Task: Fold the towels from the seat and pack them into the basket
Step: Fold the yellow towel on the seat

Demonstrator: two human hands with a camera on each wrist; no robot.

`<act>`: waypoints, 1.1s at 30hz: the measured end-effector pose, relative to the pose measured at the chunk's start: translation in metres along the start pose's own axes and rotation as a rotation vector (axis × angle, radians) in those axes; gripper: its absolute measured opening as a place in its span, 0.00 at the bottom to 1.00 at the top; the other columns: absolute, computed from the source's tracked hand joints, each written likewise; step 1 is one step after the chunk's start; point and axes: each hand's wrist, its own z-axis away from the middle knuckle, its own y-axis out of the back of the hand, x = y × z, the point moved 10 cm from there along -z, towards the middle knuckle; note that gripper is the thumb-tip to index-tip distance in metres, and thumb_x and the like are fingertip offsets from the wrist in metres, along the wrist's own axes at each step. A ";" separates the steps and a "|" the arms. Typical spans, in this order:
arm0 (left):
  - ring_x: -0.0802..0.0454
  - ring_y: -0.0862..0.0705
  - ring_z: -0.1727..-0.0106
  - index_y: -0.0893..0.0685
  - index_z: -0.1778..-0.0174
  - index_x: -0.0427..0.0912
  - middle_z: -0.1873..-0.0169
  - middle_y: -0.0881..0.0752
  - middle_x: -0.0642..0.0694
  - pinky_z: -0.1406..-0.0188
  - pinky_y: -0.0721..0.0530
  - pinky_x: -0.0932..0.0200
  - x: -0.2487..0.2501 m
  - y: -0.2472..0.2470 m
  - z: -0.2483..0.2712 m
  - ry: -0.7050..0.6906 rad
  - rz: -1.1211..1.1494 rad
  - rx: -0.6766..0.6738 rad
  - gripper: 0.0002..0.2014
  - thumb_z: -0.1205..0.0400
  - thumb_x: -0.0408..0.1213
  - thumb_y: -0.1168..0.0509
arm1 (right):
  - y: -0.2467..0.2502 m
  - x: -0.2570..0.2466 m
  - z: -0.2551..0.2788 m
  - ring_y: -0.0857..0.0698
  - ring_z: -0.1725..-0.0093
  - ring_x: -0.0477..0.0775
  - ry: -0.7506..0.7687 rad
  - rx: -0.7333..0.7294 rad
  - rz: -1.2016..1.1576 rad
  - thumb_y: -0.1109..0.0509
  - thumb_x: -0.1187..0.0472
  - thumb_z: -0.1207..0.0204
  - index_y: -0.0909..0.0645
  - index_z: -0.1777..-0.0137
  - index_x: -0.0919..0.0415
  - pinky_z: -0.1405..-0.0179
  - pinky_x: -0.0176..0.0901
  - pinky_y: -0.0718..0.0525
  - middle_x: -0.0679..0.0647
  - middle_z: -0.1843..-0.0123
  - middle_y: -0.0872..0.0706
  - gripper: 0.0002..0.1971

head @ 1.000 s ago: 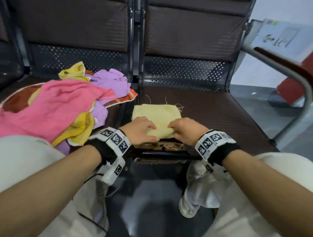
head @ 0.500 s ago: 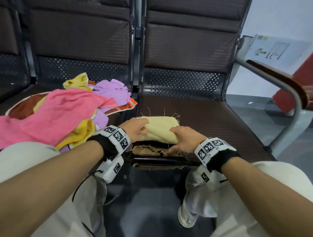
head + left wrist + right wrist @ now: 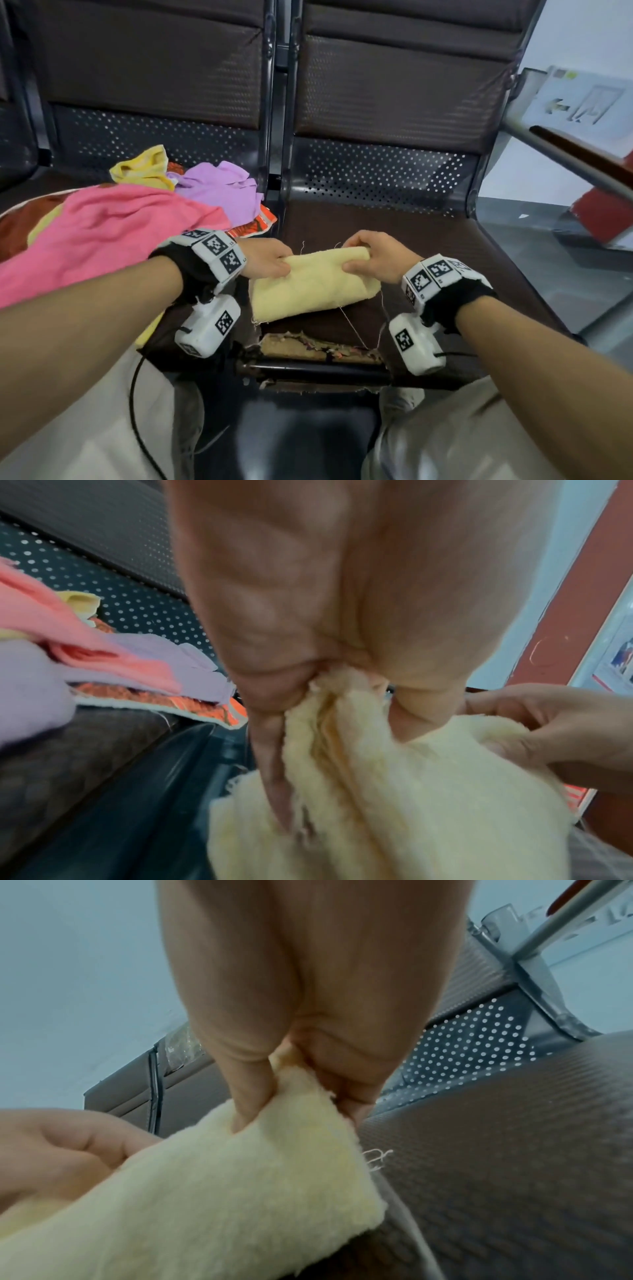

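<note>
A pale yellow towel (image 3: 310,289), folded into a thick band, hangs just above the front of the right brown seat (image 3: 428,246). My left hand (image 3: 270,262) pinches its left top edge, and my right hand (image 3: 366,257) pinches its right top edge. In the left wrist view the left hand (image 3: 322,685) nips the bunched yellow towel (image 3: 394,791). The right wrist view has the right hand (image 3: 294,1074) gripping the yellow towel (image 3: 222,1191) at its corner. A heap of loose towels lies on the left seat: pink (image 3: 102,240), purple (image 3: 219,188), yellow (image 3: 144,168). No basket shows.
The right seat's front edge is torn, with frayed padding (image 3: 318,346) and loose threads. A metal armrest (image 3: 575,154) runs along the right. An orange patterned cloth (image 3: 257,226) pokes out under the heap. My knees (image 3: 479,428) flank the dark floor below.
The yellow towel lay flat on the seat under both hands; both hands have folded it over and lifted it off the seat by its top edge.
</note>
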 end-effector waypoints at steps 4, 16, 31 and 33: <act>0.52 0.24 0.52 0.23 0.49 0.39 0.54 0.22 0.48 0.53 0.28 0.59 -0.022 0.000 -0.013 0.039 -0.112 -0.040 0.07 0.18 0.36 0.43 | -0.006 0.006 -0.025 0.21 0.49 0.46 -0.055 0.037 -0.024 0.23 0.48 0.29 0.23 0.46 0.48 0.60 0.36 0.26 0.43 0.49 0.20 0.15; 0.56 0.24 0.53 0.25 0.32 0.45 0.56 0.23 0.56 0.52 0.26 0.63 -0.032 -0.003 -0.021 -0.012 -0.128 -0.095 0.18 0.18 0.39 0.37 | -0.042 0.050 -0.028 0.21 0.34 0.59 -0.450 -0.220 0.239 0.46 0.26 0.27 0.28 0.27 0.65 0.47 0.45 0.23 0.58 0.28 0.22 0.44; 0.54 0.13 0.48 0.18 0.42 0.50 0.47 0.12 0.51 0.46 0.16 0.57 0.033 0.032 0.001 -0.112 0.219 0.065 0.30 0.36 0.61 0.24 | 0.060 -0.070 0.026 0.15 0.52 0.54 0.122 0.069 -0.081 0.24 0.59 0.27 0.18 0.49 0.65 0.51 0.47 0.18 0.60 0.52 0.12 0.12; 0.57 0.13 0.54 0.16 0.47 0.53 0.53 0.12 0.55 0.58 0.18 0.65 0.048 0.039 0.007 -0.142 0.212 0.129 0.20 0.30 0.59 0.28 | 0.086 -0.063 0.048 0.16 0.55 0.54 0.102 0.169 -0.056 0.24 0.61 0.27 0.17 0.50 0.68 0.52 0.47 0.19 0.60 0.55 0.13 0.11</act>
